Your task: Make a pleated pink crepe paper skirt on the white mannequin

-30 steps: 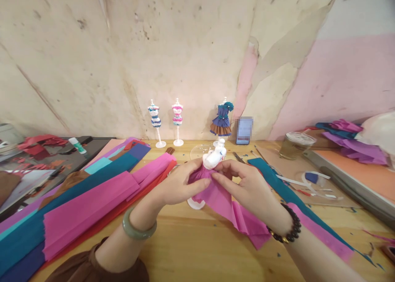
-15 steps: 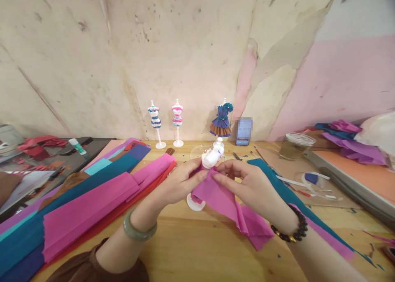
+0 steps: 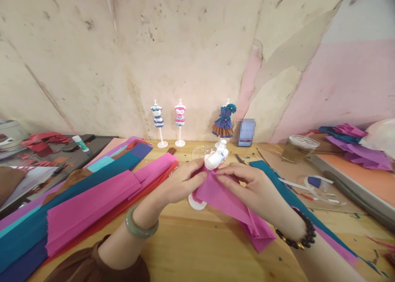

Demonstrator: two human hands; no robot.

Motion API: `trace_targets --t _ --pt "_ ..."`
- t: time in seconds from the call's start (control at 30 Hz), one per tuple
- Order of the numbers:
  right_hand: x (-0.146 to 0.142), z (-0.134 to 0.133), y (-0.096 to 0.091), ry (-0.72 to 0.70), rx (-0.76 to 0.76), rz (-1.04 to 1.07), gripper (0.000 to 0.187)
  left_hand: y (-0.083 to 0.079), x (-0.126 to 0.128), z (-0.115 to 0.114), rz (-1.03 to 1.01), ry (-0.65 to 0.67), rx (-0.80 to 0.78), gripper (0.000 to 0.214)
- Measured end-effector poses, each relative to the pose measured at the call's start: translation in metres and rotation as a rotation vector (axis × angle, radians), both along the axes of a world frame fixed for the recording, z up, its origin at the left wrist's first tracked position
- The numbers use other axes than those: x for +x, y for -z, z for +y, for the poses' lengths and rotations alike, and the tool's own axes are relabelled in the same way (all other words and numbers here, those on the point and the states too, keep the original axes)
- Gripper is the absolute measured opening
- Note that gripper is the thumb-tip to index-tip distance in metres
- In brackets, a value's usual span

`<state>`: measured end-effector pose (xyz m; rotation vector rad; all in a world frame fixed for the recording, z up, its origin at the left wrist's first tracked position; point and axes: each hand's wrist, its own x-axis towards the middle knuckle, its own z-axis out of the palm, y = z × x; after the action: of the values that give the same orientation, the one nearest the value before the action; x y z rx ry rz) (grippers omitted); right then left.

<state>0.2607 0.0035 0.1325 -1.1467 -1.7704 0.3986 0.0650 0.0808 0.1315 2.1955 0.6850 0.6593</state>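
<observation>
In the head view, the left hand (image 3: pixel 182 183) is pinching the pink paper (image 3: pixel 226 196) at the waist of a white dress form (image 3: pixel 214 159), and the right hand (image 3: pixel 249 181) is pinching the same strip's top edge; the form is tilting just below the middle, its base (image 3: pixel 197 203) pointing to 7 o'clock. The paper could, in my judgement, be slipping loose if either pinch were easing, or tearing if pulled hard. Around the held form, one blue-striped form (image 3: pixel 158 119) is standing near 10 o'clock, one pink-striped form (image 3: pixel 180 116) near 11, one dressed form (image 3: pixel 224 123) at 12; one phone (image 3: pixel 246 134) is resting between 1 and 2, one cup (image 3: pixel 294 150) near 3, one glue stick (image 3: pixel 80 143) near 9
</observation>
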Motion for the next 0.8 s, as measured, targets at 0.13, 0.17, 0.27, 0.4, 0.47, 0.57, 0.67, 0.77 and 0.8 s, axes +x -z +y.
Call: trace_targets --t 0.13,0.17,0.27,0.4,0.47,0.57,0.67,0.77,0.8 --pt "0.0027 -0.0012 0.0035 0.054 0.016 -0.103 0.015 0.0008 0.0018 -0.0003 -0.028 -0.007 -0.006 0.022" --pt "0.0031 -0.0019 0.0037 0.068 0.014 -0.129 0.015 0.0007 0.0022 -0.0006 -0.035 -0.006 -0.005 0.022" --pt "0.002 -0.0047 0.0017 0.075 0.032 -0.159 0.015 0.0002 0.0034 -0.002 -0.038 -0.003 0.018 0.02" --pt "-0.0022 -0.0072 -0.0028 0.033 0.103 -0.141 0.016 -0.0016 0.005 -0.0042 -0.014 -0.006 0.07 0.018" --pt "-0.0036 -0.0071 -0.0035 0.032 0.12 -0.131 0.016 -0.0026 0.0057 -0.0052 0.003 -0.016 0.096 0.018" --pt "-0.0041 -0.0056 -0.0012 0.065 0.129 -0.119 0.014 -0.0032 0.0064 -0.006 0.0 -0.011 0.109 0.018" --pt "-0.0036 -0.0036 0.0029 0.113 0.126 -0.115 0.009 -0.0019 0.0065 -0.006 -0.021 0.0 0.104 0.02" --pt "-0.0035 -0.0021 0.0057 0.16 0.104 -0.106 0.008 0.0 0.0062 -0.006 -0.031 -0.007 0.111 0.023" --pt "-0.0036 -0.0017 0.0061 0.171 0.098 -0.101 0.008 0.0005 0.0061 -0.006 -0.029 -0.008 0.116 0.024"
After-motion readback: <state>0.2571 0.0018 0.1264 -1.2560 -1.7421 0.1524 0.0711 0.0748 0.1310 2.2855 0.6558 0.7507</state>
